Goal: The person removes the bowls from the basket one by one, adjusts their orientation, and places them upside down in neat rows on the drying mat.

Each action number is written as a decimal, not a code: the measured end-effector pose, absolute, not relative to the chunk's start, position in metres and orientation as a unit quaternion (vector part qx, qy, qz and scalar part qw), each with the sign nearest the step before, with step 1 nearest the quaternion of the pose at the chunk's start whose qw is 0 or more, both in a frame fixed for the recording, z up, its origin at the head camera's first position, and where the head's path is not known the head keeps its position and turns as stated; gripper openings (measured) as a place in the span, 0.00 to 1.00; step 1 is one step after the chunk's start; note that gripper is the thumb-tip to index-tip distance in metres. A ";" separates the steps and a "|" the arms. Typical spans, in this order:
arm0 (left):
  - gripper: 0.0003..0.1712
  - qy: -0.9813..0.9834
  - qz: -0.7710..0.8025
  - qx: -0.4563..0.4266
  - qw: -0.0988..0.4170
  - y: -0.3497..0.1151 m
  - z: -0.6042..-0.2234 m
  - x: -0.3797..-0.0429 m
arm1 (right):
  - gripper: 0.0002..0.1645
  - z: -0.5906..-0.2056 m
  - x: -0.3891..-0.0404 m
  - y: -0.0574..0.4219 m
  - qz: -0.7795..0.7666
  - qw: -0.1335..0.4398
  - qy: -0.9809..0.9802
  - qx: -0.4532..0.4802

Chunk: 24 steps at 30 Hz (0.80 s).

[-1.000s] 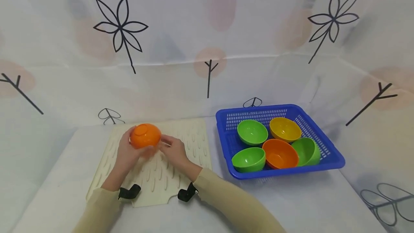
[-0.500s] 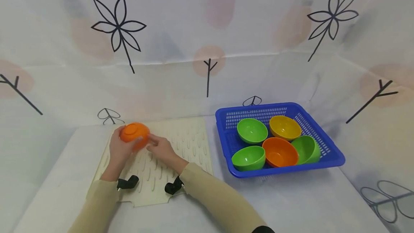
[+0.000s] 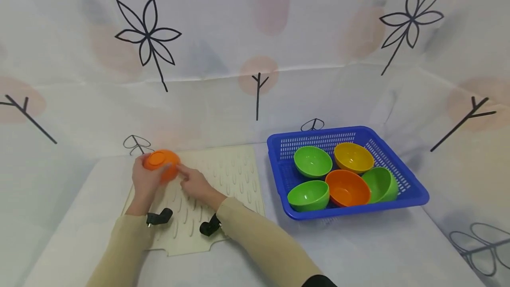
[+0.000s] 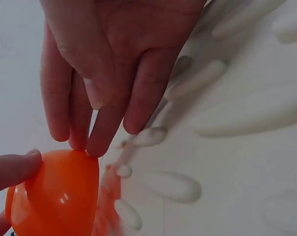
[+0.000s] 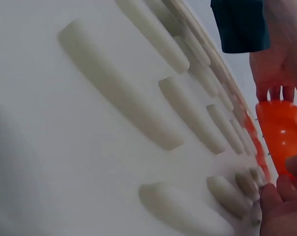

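Note:
An orange bowl (image 3: 163,167), base up, is at the far left corner of a cream draining mat (image 3: 227,176) with raised ridges. My left hand (image 3: 144,181) grips it from the left, its thumb (image 4: 20,169) on the bowl's side. From the right, fingertips of my right hand (image 3: 197,184) touch the rim. In the left wrist view this right hand (image 4: 124,59) reaches down with fairly straight fingers, its thumb apart from the bowl (image 4: 62,196). The right wrist view shows the bowl (image 5: 281,132) between both hands, rim toward the mat (image 5: 50,147).
On the right stands a blue plastic basket (image 3: 358,208). Inside sit three green bowls (image 3: 312,161), a yellow bowl (image 3: 353,157) and another orange bowl (image 3: 347,188). A white patterned cloth (image 3: 215,114) rises behind the table.
Both hands have carried the orange bowl left, from over the middle-left of the mat to its far left corner. The basket's contents stay as they were.

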<state>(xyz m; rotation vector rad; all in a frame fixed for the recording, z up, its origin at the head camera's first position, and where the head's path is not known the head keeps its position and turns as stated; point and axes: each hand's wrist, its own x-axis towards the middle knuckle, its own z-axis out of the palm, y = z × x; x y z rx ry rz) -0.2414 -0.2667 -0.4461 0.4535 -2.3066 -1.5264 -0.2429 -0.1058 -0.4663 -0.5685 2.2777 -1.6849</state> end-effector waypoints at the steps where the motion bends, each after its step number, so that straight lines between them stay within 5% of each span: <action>1: 0.45 -0.809 -0.541 0.163 0.164 -0.268 -0.447 -0.242 | 0.37 -0.466 -0.243 -0.106 -0.577 0.131 0.782 -0.197; 15: 0.45 -0.795 -0.550 0.189 0.171 -0.272 -0.466 -0.251 | 0.37 -0.467 -0.243 -0.111 -0.529 0.156 0.808 -0.208; 24: 0.44 -0.800 -0.546 0.184 0.166 -0.269 -0.461 -0.251 | 0.31 -0.462 -0.239 -0.097 -0.554 0.097 0.801 -0.206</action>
